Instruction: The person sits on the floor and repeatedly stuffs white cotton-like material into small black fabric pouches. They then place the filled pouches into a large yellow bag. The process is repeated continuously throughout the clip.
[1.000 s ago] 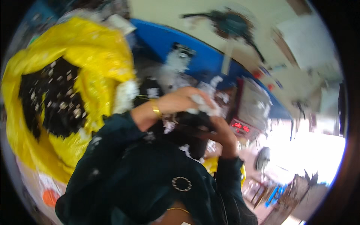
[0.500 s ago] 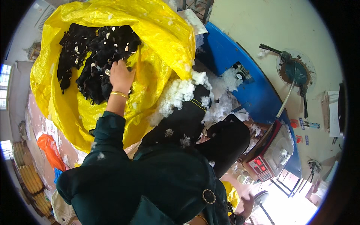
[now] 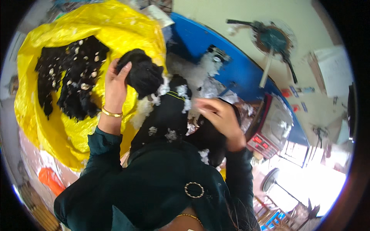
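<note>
My left hand grips a black, soft fabric piece, rounded like a small plush skin, with the thumb across its near side. It is held over the right rim of a large yellow woven bag. In that bag lie several more black fabric pieces with small pale spots on them. My right hand is above my lap, its fingers stretched out toward the left and the thumb apart, with nothing seen in it. The fingertips are slightly blurred. White fluffy stuffing clings to my trousers between the bag and my knees.
A blue-edged bench curves along the right, with more stuffing below it. On its pale top are a round dark plate with black-handled tools, and papers. A scale with a red display stands at right. An orange bag lies lower left.
My left hand has come out of the yellow bag to the right, now holding a black fabric piece. The right hand has risen into view over my lap. The whole view has shifted.
</note>
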`<state>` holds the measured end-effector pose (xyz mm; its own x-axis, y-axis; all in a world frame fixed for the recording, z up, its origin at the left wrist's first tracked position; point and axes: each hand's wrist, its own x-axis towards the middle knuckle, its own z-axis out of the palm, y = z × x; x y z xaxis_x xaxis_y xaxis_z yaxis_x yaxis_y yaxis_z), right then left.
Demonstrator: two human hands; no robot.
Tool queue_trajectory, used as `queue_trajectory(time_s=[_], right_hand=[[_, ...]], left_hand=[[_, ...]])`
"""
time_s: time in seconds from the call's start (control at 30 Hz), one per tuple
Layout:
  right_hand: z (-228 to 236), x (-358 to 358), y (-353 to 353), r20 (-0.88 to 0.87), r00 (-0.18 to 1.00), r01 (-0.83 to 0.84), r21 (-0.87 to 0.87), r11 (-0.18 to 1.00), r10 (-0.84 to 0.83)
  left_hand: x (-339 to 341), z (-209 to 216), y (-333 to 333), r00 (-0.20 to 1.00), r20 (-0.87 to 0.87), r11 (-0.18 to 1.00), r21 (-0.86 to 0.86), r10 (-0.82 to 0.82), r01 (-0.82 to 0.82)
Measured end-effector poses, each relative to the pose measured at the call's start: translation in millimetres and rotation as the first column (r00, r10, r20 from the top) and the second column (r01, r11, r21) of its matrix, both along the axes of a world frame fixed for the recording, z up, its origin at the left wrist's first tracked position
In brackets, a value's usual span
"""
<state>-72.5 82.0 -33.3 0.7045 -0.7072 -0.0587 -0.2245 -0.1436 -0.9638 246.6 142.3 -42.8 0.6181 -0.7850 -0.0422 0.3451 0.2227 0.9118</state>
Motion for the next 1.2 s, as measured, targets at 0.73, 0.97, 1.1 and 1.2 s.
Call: queue_trajectory(time_s=[0.73, 0.97, 1.1, 1.2], right_hand=[[1, -36, -5, 0.344, 0.776, 0.348, 0.465, 0.814, -0.529], [-23, -19, 2, 0.285, 0.903, 0.273, 0.199, 0.941, -0.322], [-18, -27, 15, 0.455, 0.824, 0.1, 0.469, 0.877, -0.338], [-21, -25, 20, 0.552, 0.788, 0.036, 0.399, 0.916, -0.271]], left_hand=[[-135, -17, -44, 0.579, -0.076, 0.576, 0.055, -0.812, 0.815], [-192, -34, -68, 0.284, -0.344, 0.34, -0.113, -0.895, 0.934], [-209, -40, -35, 0.193, -0.83, 0.581, -0.181, -0.523, 0.794], [-217, -68, -35, 0.102, -0.861, 0.627, -0.278, -0.499, 0.728]])
